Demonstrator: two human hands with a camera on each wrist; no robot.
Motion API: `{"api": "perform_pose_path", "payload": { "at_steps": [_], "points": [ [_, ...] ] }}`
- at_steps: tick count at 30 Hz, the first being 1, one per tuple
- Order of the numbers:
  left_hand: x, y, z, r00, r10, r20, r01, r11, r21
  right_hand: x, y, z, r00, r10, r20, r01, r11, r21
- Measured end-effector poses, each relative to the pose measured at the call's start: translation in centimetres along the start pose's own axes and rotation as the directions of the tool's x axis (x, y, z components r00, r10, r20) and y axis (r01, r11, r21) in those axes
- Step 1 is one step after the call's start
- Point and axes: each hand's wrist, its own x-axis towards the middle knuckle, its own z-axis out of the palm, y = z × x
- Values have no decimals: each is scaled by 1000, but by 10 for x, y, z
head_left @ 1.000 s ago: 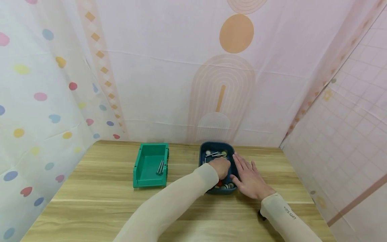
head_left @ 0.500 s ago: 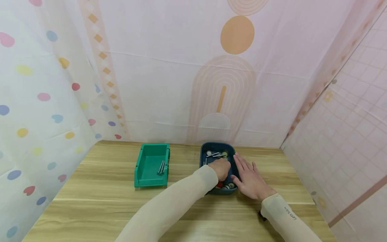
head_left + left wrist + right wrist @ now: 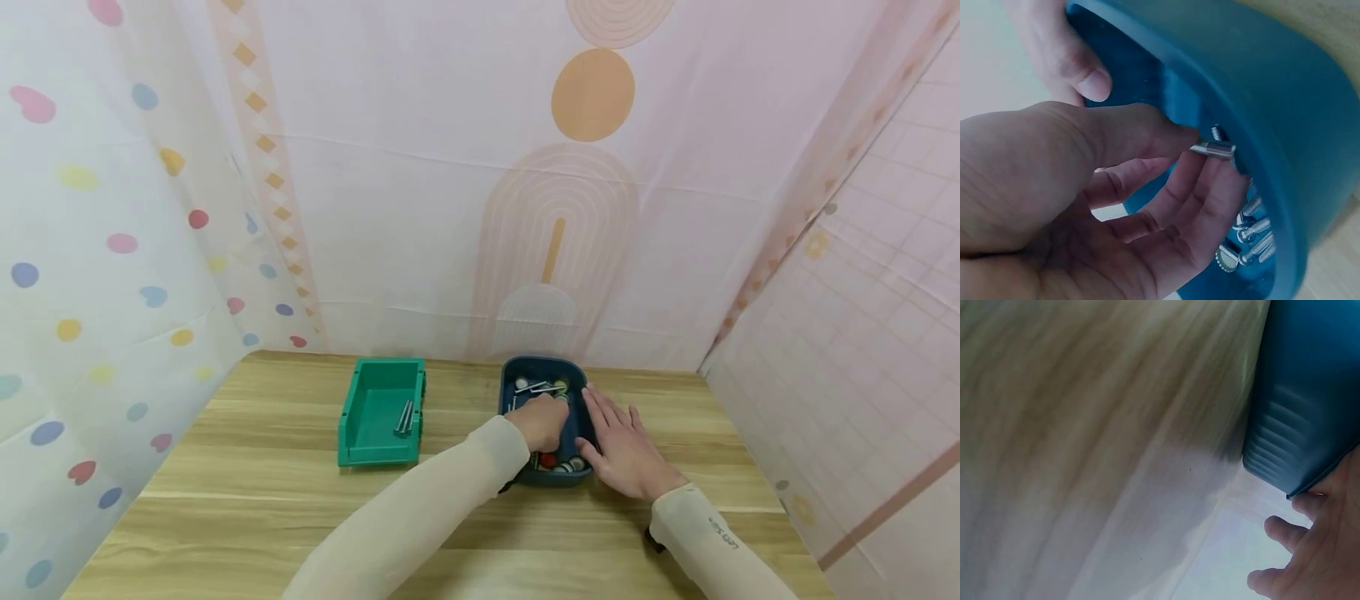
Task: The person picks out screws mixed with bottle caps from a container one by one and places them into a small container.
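My left hand (image 3: 540, 422) reaches down into a dark blue bin (image 3: 553, 480). In the left wrist view, its thumb and fingers pinch a shiny metal bolt (image 3: 1215, 149) close to the bin's wall. More bolts (image 3: 1256, 232) and a ridged bottle cap (image 3: 1227, 259) lie lower in the bin. The head view shows a red cap (image 3: 548, 460) and several other caps near the bin's front end, partly hidden by the left hand. My right hand (image 3: 626, 454) rests against the bin's right rim with its fingers extended.
To the left on the wooden table (image 3: 247, 500) stands a green open-front bin (image 3: 378, 457) with a few bolts (image 3: 405, 417) lying inside. A patterned cloth wall (image 3: 405, 250) rises behind the table, with more cloth at both sides.
My left hand has drawn slightly left inside the blue bin, uncovering more of the red cap. The right hand keeps its place on the rim. The head view has shifted a little.
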Motion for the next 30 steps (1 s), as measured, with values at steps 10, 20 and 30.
{"api": "perform_pose_path", "payload": {
  "at_steps": [10, 20, 30],
  "points": [
    [-11, -14, -8, 995, 14, -95, -27, 990, -136, 2, 2, -6, 1000, 7, -6, -7, 1000, -15],
    [-31, -29, -12, 983, 25, -184, -63, 977, -202, 1, -1, -4, 1000, 4, 24, -4, 1000, -12],
    [-45, -45, -16, 962, 70, -263, -146, 949, -280, -1, -1, -1, 1000, 11, 26, -11, 1000, 3]
  ]
}}
